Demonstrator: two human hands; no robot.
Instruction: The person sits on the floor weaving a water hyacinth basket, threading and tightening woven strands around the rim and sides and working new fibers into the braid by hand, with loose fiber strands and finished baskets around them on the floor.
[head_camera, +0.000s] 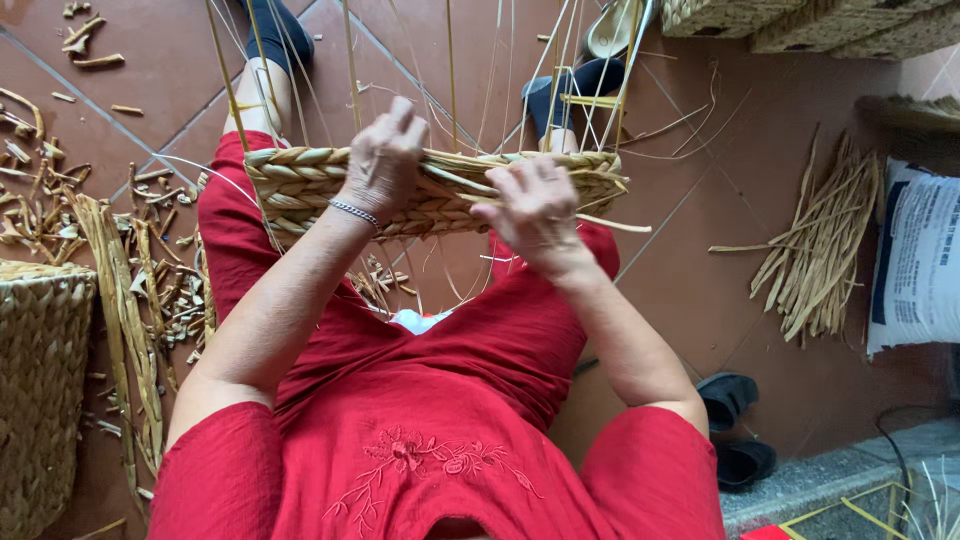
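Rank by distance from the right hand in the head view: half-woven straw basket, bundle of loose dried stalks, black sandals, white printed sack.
1. Half-woven straw basket, under the right hand.
2. Bundle of loose dried stalks, floor, right.
3. Black sandals, lower right.
4. White printed sack, far right.

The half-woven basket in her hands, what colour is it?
Pale straw tan, with a braided weave; head view.

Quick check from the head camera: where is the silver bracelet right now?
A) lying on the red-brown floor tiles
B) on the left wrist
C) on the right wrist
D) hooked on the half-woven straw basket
B: the thin silver bracelet circles the wrist of the left hand, whose fingers press on the rim of the half-woven straw basket; the right hand has a bare wrist.
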